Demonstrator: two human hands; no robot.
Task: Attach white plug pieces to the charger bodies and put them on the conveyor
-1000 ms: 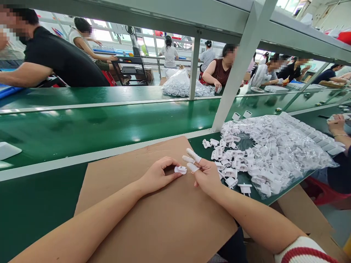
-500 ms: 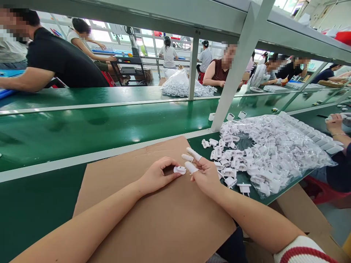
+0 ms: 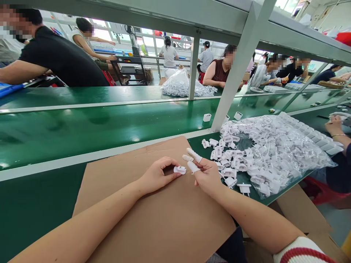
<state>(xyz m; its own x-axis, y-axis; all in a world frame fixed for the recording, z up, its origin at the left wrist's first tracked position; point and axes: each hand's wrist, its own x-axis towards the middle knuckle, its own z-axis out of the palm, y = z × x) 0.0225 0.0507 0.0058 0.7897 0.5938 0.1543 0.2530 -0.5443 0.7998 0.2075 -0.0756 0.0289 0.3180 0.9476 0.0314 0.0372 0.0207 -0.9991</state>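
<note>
My left hand (image 3: 157, 176) pinches a white plastic plug piece (image 3: 180, 170) between thumb and fingers, low over a sheet of brown cardboard (image 3: 164, 219). Small dark or metallic details show on top of the piece. Just to its right is my right hand (image 3: 204, 171), with white finger cots on the thumb and two fingers. Those fingers are stretched toward the plug piece, slightly apart from it, and I see nothing between them. Loose white plug pieces (image 3: 229, 171), some with two pins, lie beyond my right hand.
A clear plastic bag (image 3: 285, 157) full of white plug pieces lies at the right, beside rows of white housings (image 3: 312, 133). White housings (image 3: 207, 117) sit on the green conveyor belt (image 3: 109, 126). A slanted metal post (image 3: 233, 76) rises ahead. Co-workers sit around the line.
My right hand has drawn back slightly to the right from the plug piece; my left hand stays put. The housings on the belt have moved left. The left co-worker's arm has shifted.
</note>
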